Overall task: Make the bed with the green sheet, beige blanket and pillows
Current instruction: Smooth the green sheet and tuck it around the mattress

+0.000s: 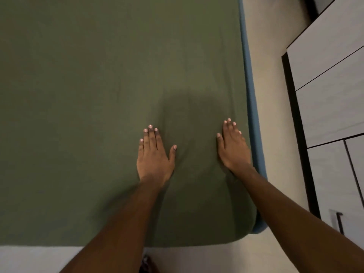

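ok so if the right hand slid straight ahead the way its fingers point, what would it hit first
Nothing but more green sheet: the right hand lies flat, fingers pointing up the bed, with the blue edge beside it. The way looks free to the picture's top.

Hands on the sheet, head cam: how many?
2. The left hand lies flat on the green sheet toward the near edge. The right hand lies flat to its right, close to the blue strip along the bed's side. Neither is hidden.
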